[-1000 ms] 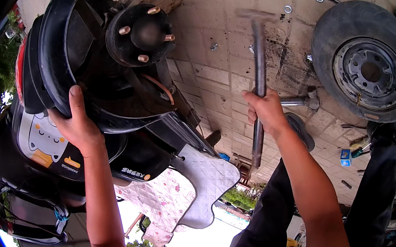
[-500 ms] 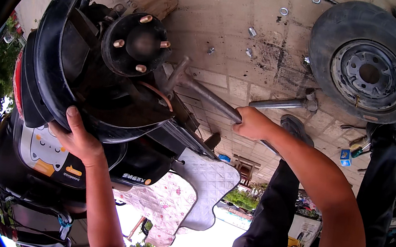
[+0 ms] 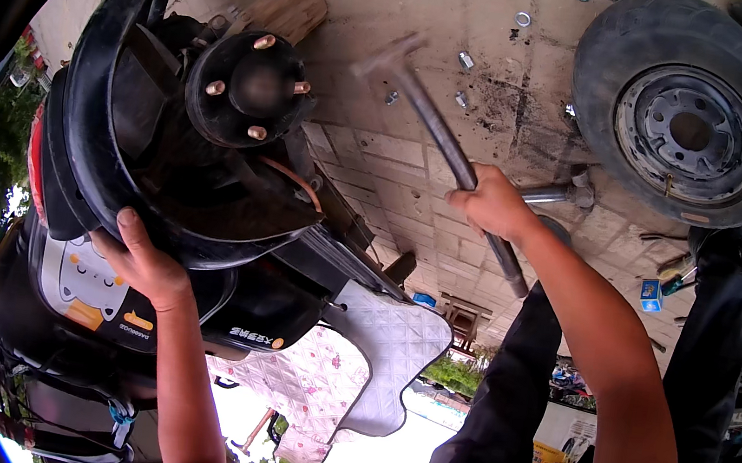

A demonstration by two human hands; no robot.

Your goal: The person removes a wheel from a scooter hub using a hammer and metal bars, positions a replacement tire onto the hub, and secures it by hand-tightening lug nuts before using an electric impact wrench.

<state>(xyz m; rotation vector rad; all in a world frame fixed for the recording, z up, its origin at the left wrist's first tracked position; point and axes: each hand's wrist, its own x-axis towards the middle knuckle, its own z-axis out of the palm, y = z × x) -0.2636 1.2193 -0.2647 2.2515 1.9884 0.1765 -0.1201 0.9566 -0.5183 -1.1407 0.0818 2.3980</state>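
Note:
My left hand (image 3: 147, 263) grips the edge of a black curved mudguard (image 3: 86, 119) on a vehicle. My right hand (image 3: 492, 205) holds a long-handled metal hammer (image 3: 437, 123) aslant; its head is motion-blurred in the air, right of a black wheel hub (image 3: 218, 113) with copper-coloured studs. Below the hub are an orange hose (image 3: 293, 179), a black body panel (image 3: 247, 318) with a cartoon sticker (image 3: 83, 283), and quilted pads (image 3: 383, 355). A second hammer (image 3: 554, 193) lies on the paving beyond my right hand.
A detached wheel (image 3: 640, 183) lies at upper right on the paving (image 3: 420, 4), near several nuts (image 3: 462, 98) and washers (image 3: 523, 19). A wooden block (image 3: 283, 9) is behind the hub. My legs (image 3: 500, 389), a small blue box (image 3: 651, 295) and scattered tools (image 3: 676, 267) are at right.
The hammer tilted from upright down to beside the hub at half a second ago, and has since risen away to the upper right. My left hand stays on the mudguard.

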